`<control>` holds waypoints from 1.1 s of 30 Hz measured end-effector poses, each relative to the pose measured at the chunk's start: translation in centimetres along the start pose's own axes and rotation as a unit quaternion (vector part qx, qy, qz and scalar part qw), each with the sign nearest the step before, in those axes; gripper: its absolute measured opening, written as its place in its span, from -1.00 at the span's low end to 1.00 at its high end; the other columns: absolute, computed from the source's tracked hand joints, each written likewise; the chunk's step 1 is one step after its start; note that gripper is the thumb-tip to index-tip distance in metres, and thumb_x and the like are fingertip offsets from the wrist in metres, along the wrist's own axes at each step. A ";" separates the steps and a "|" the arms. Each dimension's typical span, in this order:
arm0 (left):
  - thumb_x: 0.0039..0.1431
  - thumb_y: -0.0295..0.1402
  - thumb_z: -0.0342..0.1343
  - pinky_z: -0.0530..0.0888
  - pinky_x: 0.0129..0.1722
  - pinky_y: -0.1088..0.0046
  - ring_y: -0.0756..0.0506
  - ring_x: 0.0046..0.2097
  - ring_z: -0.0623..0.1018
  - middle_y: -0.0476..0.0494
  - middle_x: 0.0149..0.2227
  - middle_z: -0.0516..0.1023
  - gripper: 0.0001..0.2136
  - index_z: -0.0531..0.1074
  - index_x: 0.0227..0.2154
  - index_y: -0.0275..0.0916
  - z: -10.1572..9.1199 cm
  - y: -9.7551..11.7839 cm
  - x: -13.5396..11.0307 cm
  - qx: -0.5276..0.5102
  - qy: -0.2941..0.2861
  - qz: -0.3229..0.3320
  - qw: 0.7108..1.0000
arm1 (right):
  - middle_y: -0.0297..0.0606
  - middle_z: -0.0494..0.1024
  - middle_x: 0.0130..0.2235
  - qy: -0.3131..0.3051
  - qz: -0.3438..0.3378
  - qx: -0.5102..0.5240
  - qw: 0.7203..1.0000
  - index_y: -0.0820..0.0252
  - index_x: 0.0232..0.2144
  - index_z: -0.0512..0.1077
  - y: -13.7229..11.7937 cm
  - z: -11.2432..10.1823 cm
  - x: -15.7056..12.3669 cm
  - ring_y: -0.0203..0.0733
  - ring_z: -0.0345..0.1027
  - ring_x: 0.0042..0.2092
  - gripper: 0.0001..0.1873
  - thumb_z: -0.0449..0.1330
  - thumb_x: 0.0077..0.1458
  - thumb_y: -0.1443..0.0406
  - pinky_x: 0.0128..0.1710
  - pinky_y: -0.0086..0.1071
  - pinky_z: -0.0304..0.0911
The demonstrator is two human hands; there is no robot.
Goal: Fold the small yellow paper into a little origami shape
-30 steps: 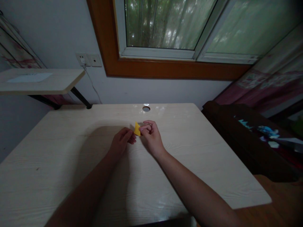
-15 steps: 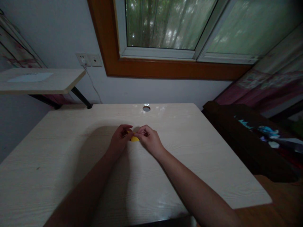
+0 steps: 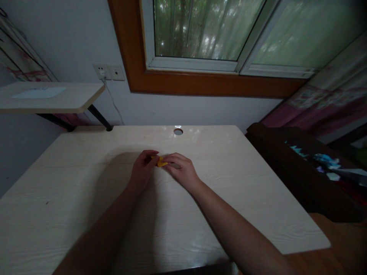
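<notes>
A small folded piece of yellow paper (image 3: 161, 162) lies low on the pale wooden table (image 3: 229, 183), near its middle. My left hand (image 3: 142, 170) pinches the paper's left side with curled fingers. My right hand (image 3: 180, 171) presses its fingertips onto the paper's right side. Both hands cover most of the paper, so only a small yellow part shows between them.
A round cable hole (image 3: 178, 131) sits near the table's far edge. A raised side shelf (image 3: 48, 97) stands at the far left, below a wall socket (image 3: 109, 71). Dark furniture with bits of paper (image 3: 321, 164) borders the right side. A window (image 3: 218, 30) is ahead.
The yellow paper stood upright between my fingertips a second ago. It has come down flat to the table, and both hands now close over it.
</notes>
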State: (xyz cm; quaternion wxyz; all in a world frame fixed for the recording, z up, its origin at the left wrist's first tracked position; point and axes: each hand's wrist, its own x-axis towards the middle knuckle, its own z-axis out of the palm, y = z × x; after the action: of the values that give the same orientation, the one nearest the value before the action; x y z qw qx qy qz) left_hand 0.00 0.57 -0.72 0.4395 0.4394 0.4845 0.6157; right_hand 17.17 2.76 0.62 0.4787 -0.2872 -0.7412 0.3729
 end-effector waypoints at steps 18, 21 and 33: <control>-0.01 -0.23 0.32 0.50 -0.24 0.43 -0.04 -0.30 0.55 -0.06 -0.33 0.57 -0.79 0.51 -0.33 -0.20 0.1 0.2 -0.2 -0.001 0.012 0.030 0.999 | -0.27 0.62 -0.22 0.026 -0.006 0.011 1.000 -0.09 -0.28 0.62 -0.6 -0.2 0.1 -0.12 0.50 -0.17 -0.88 0.29 0.11 0.22 -0.09 -0.19 0.39; 0.03 -0.24 0.29 0.52 -0.20 0.39 -0.06 -0.27 0.56 -0.07 -0.31 0.59 -0.81 0.52 -0.32 -0.20 0.0 0.2 -0.3 -0.010 0.009 0.039 0.999 | -0.27 0.62 -0.23 0.034 -0.006 0.010 0.999 -0.09 -0.29 0.63 -0.7 -0.2 0.0 -0.13 0.49 -0.19 -0.88 0.29 0.10 0.23 -0.11 -0.21 0.39; 0.03 -0.31 0.32 0.52 -0.04 0.32 -0.11 -0.12 0.58 -0.13 -0.19 0.59 -0.85 0.54 -0.33 -0.20 0.2 1.1 -1.0 0.000 -0.063 0.091 0.994 | -0.27 0.59 -0.25 0.069 0.014 0.037 0.997 -0.08 -0.32 0.63 -0.7 -0.2 0.4 -0.14 0.46 -0.17 -0.90 0.31 0.09 0.26 -0.11 -0.22 0.36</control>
State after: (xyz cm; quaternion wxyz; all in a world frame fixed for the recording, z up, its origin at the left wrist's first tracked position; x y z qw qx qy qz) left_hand 0.29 -0.49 0.30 0.4113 0.5193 0.4142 0.6241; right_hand 17.21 2.75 1.43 0.5336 -0.3045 -0.6883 0.3857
